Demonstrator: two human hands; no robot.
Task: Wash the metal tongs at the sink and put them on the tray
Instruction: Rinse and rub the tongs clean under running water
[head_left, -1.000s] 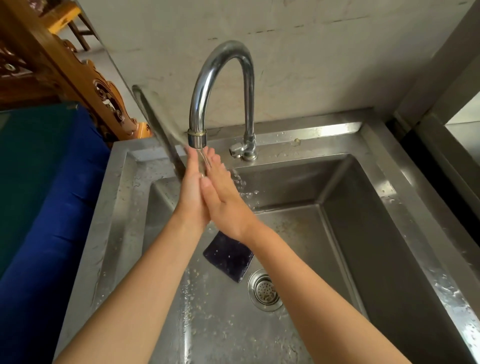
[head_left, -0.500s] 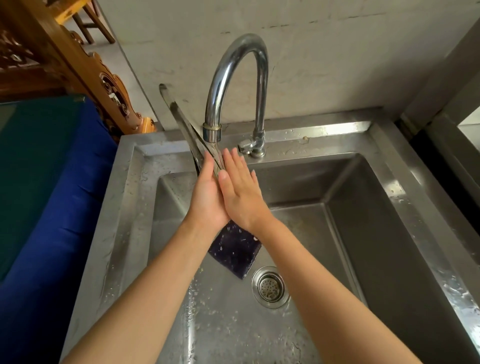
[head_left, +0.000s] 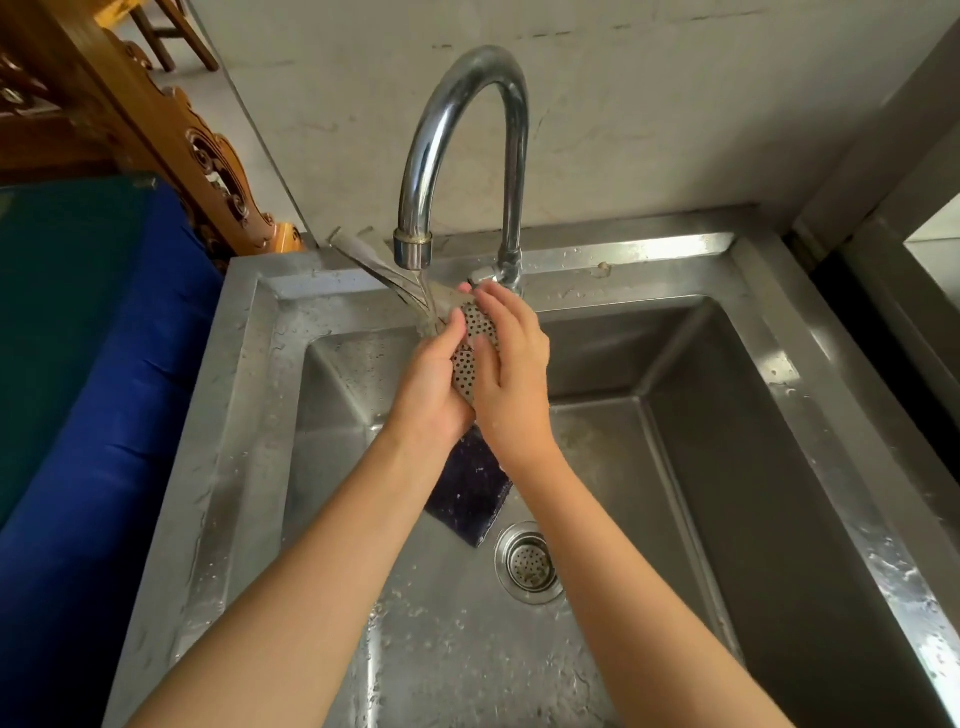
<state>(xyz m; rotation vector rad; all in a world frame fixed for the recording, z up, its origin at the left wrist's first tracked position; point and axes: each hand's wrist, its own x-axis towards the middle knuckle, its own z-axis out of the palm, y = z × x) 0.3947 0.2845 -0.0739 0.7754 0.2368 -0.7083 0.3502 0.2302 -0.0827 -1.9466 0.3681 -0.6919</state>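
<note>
Head view: both hands clasp unbranded perforated metal tongs under faucet.

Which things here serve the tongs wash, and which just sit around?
In use: tongs, left hand, right hand, tap, sink.
Idle: dark sponge on the sink floor, drain, blue cloth, carved chair. No tray in view.

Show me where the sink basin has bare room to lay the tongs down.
Bare basin floor lies right of the drain toward the right wall of the sink, and in front of the drain. It is crowded under the faucet: both hands, tongs and dark sponge.
</note>
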